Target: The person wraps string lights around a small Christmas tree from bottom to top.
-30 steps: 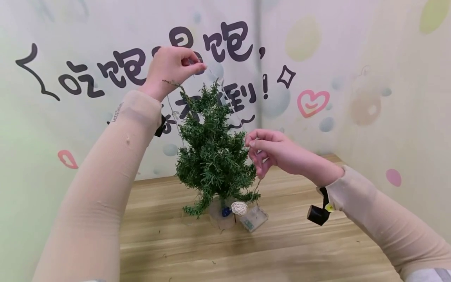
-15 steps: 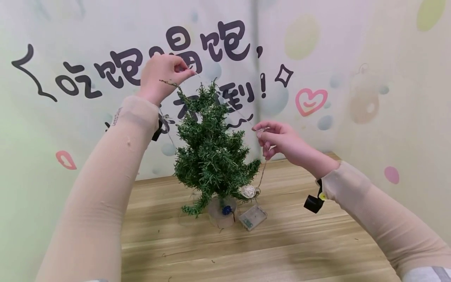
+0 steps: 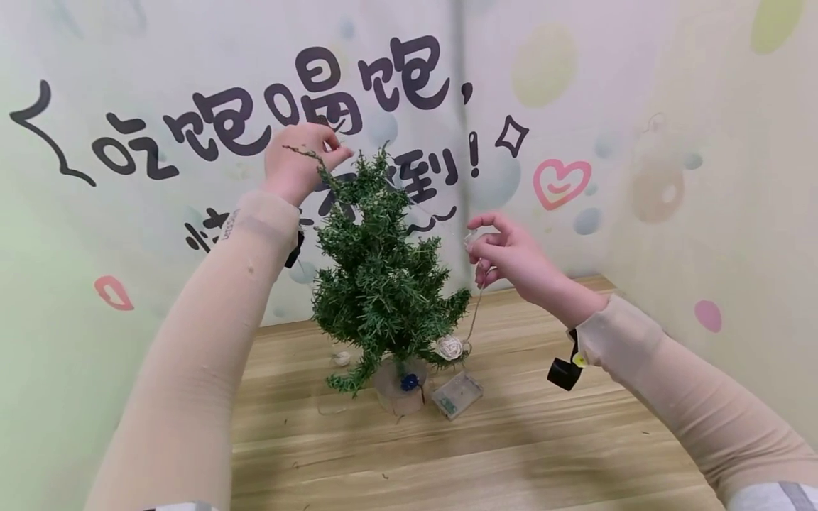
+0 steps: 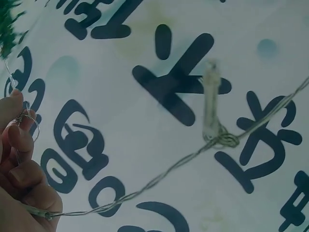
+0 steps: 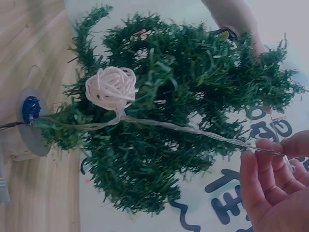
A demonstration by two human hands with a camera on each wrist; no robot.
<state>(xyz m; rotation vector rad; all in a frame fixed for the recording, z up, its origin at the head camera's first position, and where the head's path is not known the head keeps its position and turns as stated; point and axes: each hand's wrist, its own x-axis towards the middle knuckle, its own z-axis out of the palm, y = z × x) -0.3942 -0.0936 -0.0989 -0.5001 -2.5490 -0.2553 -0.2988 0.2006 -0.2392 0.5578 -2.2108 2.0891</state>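
Note:
A small green artificial Christmas tree (image 3: 383,284) stands on a round base (image 3: 391,397). Beside its top on the left, my left hand (image 3: 297,162) pinches a thin string-light wire. In the left wrist view the twisted wire (image 4: 159,179) runs away from that hand and carries a small clear bulb (image 4: 211,106). Right of the tree, my right hand (image 3: 514,259) holds another stretch of the same string between thumb and fingers. From there the wire (image 5: 193,130) drops to a white woven ball (image 3: 450,347) near the lower branches.
A clear battery box (image 3: 457,395) lies on the wooden table (image 3: 524,440), right of the base. A blue woven ball (image 3: 410,382) sits at the trunk. Another pale ball (image 3: 341,358) lies left of the tree. A printed wall (image 3: 556,85) stands close behind.
My left hand has come down beside the treetop. My right hand has moved up and outward, and the white ball has shifted right from the trunk. A pale ball now shows at the left.

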